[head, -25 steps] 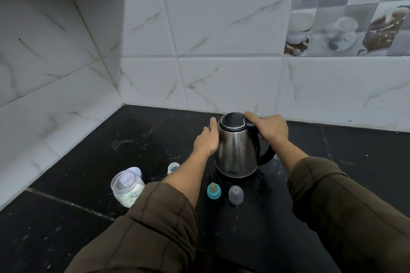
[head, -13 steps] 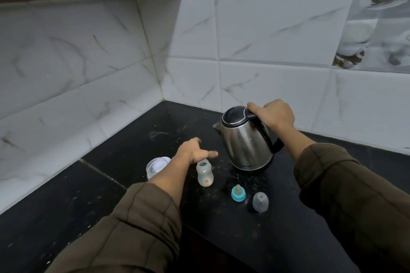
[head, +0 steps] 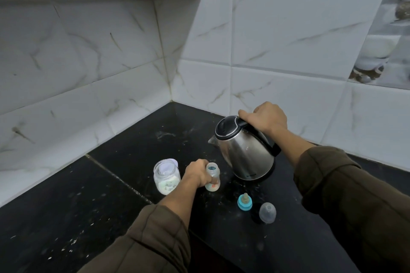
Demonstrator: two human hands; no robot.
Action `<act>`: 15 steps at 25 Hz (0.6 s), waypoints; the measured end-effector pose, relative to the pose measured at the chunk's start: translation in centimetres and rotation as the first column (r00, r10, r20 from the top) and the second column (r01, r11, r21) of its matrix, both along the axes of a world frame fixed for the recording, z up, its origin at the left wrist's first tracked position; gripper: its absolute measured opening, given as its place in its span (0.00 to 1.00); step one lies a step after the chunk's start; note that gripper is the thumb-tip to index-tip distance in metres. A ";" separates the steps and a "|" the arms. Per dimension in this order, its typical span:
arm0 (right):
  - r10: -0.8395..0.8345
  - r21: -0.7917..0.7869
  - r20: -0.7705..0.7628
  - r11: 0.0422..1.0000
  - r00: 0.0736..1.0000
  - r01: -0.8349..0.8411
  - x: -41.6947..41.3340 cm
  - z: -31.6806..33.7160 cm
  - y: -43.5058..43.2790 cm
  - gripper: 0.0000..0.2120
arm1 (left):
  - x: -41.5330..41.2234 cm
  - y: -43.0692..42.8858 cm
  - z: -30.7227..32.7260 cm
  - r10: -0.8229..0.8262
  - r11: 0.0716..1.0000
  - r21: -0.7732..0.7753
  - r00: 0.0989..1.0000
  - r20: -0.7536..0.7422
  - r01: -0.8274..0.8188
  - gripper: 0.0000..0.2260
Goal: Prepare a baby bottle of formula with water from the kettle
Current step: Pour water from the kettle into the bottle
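Note:
A steel kettle [head: 246, 153] with a black lid is tilted, spout to the left, its base low over the black counter [head: 142, 139]. My right hand [head: 265, 117] grips its black handle at the top. A small open baby bottle [head: 213, 176] stands upright just left of the kettle, below the spout. My left hand [head: 196, 173] holds the bottle from its left side. A glass jar of white formula powder [head: 166, 176] stands open to the left of that hand.
A teal teat ring [head: 244, 202] and a clear bottle cap [head: 267, 213] lie on the counter in front of the kettle. White tiled walls meet in a corner behind. Wooden cabinets hang at the top left. White specks are scattered over the counter.
My left hand left the kettle's side, came down and took hold of the baby bottle. My right hand tilted the kettle with its spout toward the bottle. The view swung left.

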State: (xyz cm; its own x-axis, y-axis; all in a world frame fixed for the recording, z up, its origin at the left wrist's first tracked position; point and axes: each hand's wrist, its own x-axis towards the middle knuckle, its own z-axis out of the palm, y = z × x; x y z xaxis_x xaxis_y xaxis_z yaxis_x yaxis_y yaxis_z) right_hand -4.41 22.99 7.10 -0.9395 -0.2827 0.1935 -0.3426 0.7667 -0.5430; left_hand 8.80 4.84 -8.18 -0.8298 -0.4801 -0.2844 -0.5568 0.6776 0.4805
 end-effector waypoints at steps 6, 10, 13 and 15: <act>0.013 0.077 -0.069 0.997 0.998 -0.008 -0.2 0.7 0.0 0.27 | -1.3 -0.5 2.3 0.083 0.993 -0.077 0.990 -0.114 -0.093 0.23; 0.009 0.110 -0.120 0.994 0.993 0.004 -0.2 1.5 -0.3 0.26 | -2.0 -0.9 3.4 0.089 0.992 -0.074 0.981 -0.174 -0.103 0.23; 0.020 0.142 -0.158 0.990 0.987 0.002 -0.3 2.1 -0.7 0.26 | -2.2 -1.0 3.8 0.079 0.993 -0.071 0.975 -0.207 -0.096 0.21; 0.035 0.164 -0.180 0.987 0.983 -0.005 -0.3 2.4 -1.1 0.26 | -2.2 -1.2 4.2 0.076 0.994 -0.064 0.971 -0.225 -0.092 0.21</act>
